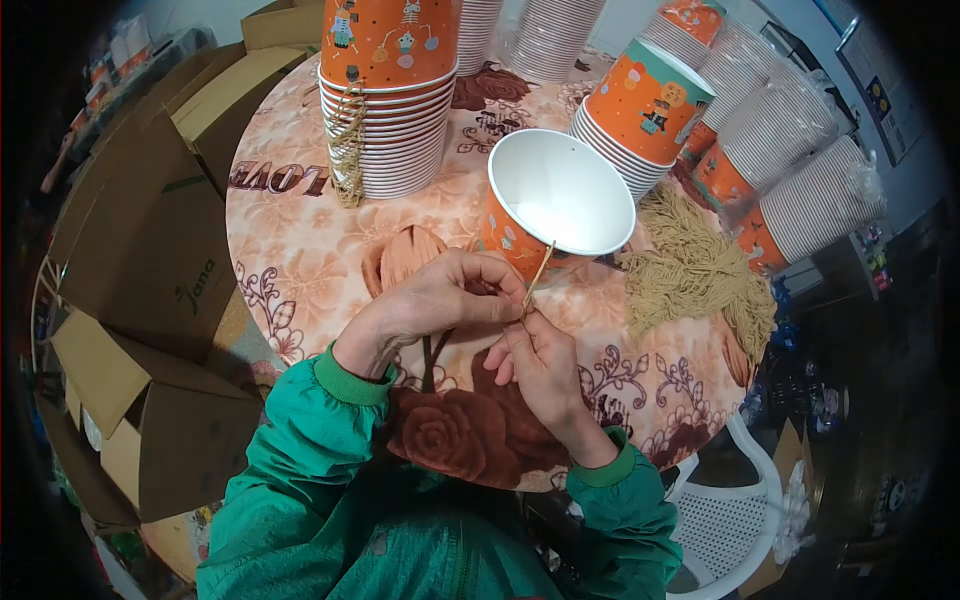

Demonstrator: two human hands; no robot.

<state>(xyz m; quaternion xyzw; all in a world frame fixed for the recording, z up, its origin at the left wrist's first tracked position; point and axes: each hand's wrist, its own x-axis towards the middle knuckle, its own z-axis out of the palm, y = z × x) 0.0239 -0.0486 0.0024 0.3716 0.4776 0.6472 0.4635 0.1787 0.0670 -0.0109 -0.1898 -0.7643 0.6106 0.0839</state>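
Observation:
In front of me on the round table sits an orange paper bucket (504,241) with a white inside, tipped so that its mouth faces up toward me. A thin tan cord (543,266) runs from the near side of its rim down to my fingertips. My left hand (450,298) pinches this cord between thumb and fingers. Just below and to the right, my right hand (543,372) is closed, its thumb and forefinger pinched at the cord's lower end. The fingertips of both hands nearly meet, and they hide the cord's end.
A heap of tan cords (695,265) lies right of the bucket. Nested buckets (388,130) stand back left, with cords draped over them; another nested stack (640,105) leans behind. Plastic-wrapped stacks (815,205) are at right, cardboard boxes (140,230) left, a white chair (730,510) lower right.

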